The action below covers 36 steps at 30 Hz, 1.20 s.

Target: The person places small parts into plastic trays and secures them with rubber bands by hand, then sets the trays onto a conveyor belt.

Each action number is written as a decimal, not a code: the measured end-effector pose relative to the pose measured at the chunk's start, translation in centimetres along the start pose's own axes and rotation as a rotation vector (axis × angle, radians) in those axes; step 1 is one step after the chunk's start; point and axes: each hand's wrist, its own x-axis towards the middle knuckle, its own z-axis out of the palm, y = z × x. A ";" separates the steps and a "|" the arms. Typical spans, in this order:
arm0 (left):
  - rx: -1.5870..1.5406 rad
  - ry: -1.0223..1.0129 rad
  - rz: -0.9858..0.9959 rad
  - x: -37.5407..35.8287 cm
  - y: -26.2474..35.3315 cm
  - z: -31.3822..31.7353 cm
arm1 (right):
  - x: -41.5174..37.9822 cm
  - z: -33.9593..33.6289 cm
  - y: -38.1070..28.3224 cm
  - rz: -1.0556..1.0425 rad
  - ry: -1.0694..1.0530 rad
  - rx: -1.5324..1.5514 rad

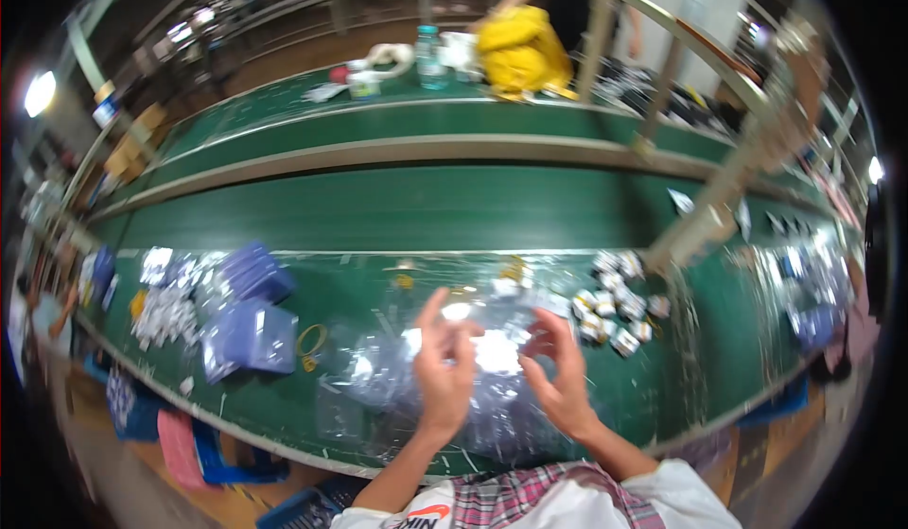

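Note:
My left hand [446, 364] is raised over a heap of clear plastic bags [501, 411] at the table's near edge, its fingers apart. Facing it, my right hand [560, 368] has its fingers curved and spread, above the right part of the heap. Between the two hands shiny clear film reflects the light; neither hand visibly grips it. Right of my right hand lies a pile of small white, black and yellow pieces [615, 302]. Stacked bluish plastic packets [251, 335] and a yellow ring [311, 340] are to the left.
White crumpled pieces [165, 316] lie at the far left. A metal post [705, 222] rises at the right, near more clear packets [813, 293]. Beyond the green belt [378, 212] stand a bottle [431, 56] and a yellow cloth bag [523, 52], with a person behind.

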 end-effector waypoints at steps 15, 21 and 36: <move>-0.226 -0.067 0.179 4.9 -0.6 -0.9 | 4.3 3.6 -0.5 0.112 0.050 0.161; -0.203 0.028 0.236 6.7 -1.2 -1.5 | 5.2 5.2 -0.9 -0.169 0.199 -0.341; -0.386 -0.020 0.081 7.6 0.0 -2.7 | 6.2 4.7 -3.2 -0.259 0.124 -0.520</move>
